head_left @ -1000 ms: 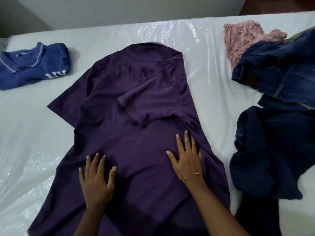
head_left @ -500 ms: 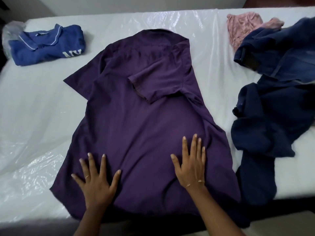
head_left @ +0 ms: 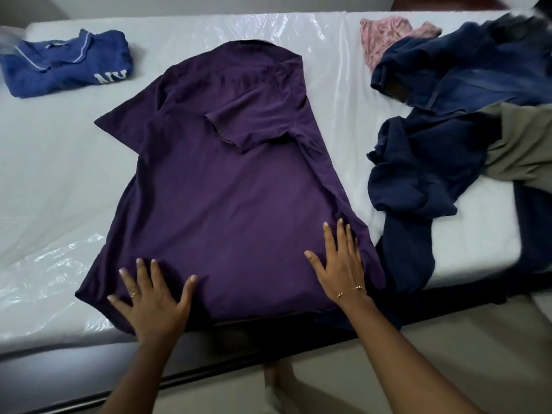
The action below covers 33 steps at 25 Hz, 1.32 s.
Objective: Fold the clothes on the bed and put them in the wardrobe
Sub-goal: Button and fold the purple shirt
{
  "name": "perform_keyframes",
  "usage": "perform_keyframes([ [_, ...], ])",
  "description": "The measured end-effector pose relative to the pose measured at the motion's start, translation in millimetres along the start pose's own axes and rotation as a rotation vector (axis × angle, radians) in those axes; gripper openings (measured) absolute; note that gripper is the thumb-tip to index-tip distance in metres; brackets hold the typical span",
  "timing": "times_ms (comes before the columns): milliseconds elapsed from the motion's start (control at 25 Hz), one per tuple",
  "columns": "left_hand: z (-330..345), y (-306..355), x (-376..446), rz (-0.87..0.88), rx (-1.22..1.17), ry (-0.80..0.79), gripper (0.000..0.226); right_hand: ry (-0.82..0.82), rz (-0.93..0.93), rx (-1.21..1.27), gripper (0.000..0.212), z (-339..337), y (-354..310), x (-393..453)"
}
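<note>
Two flat hands (head_left: 152,303) (head_left: 343,261), one purple shirt (head_left: 227,180)

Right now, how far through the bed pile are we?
Done: only the blue shirt at the far left looks folded. In hand: the purple shirt, its right sleeve folded in and its left sleeve out, with left hand and right hand flat on its hem. Left: the jeans, navy garment, pink garment and khaki garment lie unfolded. No wardrobe in view.
</note>
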<state>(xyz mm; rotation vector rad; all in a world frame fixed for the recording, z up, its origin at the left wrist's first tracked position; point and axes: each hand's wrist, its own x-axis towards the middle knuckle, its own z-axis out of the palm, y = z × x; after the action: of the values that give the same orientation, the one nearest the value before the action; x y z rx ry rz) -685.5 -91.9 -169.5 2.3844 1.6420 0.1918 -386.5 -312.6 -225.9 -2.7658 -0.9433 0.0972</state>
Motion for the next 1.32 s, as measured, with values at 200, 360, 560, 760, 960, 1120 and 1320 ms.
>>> perform_keyframes([
  [200, 13, 115, -7, 0.483, -0.278, 0.061, 0.058, 0.352, 0.364, 0.011, 0.071, -5, 17, -25],
  [360, 25, 195, -14, 0.576, -0.573, -0.241, 0.025, 0.234, 0.578, 0.091, 0.046, 0, 48, -20],
  [560, 3, 254, -30, -0.089, -1.123, -0.897, 0.043, 0.308, 0.168, 0.192, 0.035, -2, 1, -52],
  [760, 5, 219, -27, -0.264, -1.036, -0.749, 0.025, 0.124, 0.035, 0.272, 0.055, 24, -49, -101],
  [960, 14, 195, -23, -0.102, -1.031, -0.489, 0.031, 0.108, -0.061, 0.235, 0.032, 28, -37, -102],
  [1120, 24, 177, -35, -0.09, -0.774, -0.231, 0.038, 0.104, -0.107, 0.28, 0.027, 25, -36, -104],
  [1320, 31, 157, -33, -0.018, -0.648, -0.184, 0.04, 0.247, -0.077, 0.266, 0.028, 31, -42, -92],
])
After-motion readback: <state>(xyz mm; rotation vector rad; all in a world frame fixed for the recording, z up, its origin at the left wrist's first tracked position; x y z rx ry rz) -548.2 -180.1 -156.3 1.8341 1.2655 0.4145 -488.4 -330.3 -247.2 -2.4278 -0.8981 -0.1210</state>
